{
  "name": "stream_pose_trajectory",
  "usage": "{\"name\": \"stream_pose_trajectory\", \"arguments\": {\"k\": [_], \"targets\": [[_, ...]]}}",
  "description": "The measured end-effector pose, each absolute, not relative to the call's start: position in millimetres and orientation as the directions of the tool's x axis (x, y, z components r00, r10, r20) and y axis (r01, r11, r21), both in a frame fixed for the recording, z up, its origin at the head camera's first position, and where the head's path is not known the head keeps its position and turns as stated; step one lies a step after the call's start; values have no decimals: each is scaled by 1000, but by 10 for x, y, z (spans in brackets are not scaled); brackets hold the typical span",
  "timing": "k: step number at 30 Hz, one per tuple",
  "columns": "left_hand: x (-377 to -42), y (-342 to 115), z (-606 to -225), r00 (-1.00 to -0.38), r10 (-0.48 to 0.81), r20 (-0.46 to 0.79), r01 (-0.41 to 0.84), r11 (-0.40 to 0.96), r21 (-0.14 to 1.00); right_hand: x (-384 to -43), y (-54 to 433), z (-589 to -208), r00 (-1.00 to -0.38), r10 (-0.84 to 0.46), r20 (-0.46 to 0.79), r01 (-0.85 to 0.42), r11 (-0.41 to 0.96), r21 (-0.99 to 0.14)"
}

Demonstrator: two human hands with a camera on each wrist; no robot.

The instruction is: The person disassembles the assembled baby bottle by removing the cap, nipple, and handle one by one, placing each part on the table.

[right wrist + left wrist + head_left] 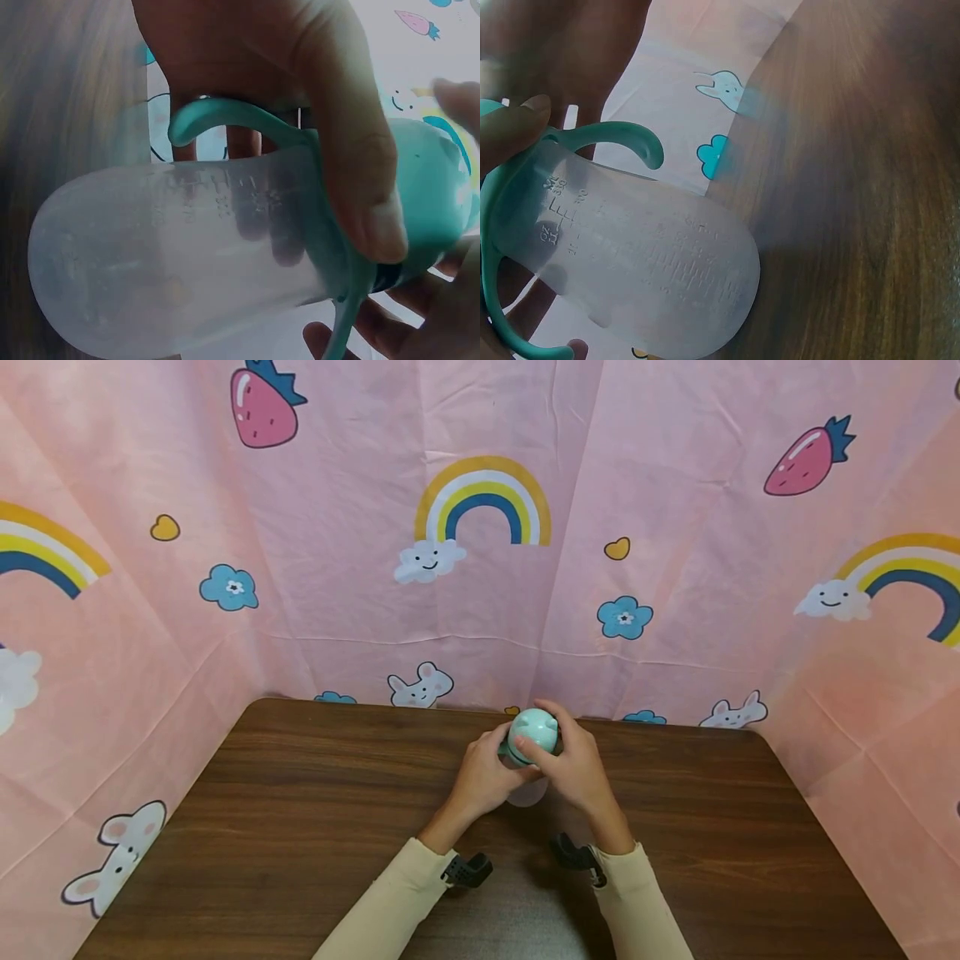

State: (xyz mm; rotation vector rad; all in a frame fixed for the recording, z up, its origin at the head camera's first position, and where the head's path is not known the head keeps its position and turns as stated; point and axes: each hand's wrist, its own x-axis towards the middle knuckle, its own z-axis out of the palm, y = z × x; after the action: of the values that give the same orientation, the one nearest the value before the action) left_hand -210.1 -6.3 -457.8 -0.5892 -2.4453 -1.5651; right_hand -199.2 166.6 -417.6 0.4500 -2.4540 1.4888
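A baby bottle (667, 240) with a frosted clear body, raised measuring marks and a teal collar with two curved handles (225, 112) is held between both hands near the table's back edge. A glossy teal domed cap (536, 725) with small ear-like bumps sits on top. My left hand (482, 777) grips the bottle round its collar, its thumb (367, 187) across the front. My right hand (581, 768) holds the cap, thumb on its near side and fingers round the far side. Some right fingertips are hidden behind the cap.
Beneath the hands lies a dark wood-grain table (337, 793). A pink cloth (337, 568) printed with rainbows, strawberries and white animals hangs behind and at both sides. Each wrist carries a black camera mount (469, 870).
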Motion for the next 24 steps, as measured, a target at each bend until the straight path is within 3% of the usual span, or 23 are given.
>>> {"name": "stream_pose_trajectory", "arguments": {"k": [14,24], "targets": [[-2119,-60,-4600,-897,231,376,439,381,814,-1999,1552,-4221,-924,-50,378,-348,517,-782],[-2108,-63,-4576,-902,241,357,426,368,827,-1969,1636,-4175,-930,-104,352,-361,423,-831]]}}
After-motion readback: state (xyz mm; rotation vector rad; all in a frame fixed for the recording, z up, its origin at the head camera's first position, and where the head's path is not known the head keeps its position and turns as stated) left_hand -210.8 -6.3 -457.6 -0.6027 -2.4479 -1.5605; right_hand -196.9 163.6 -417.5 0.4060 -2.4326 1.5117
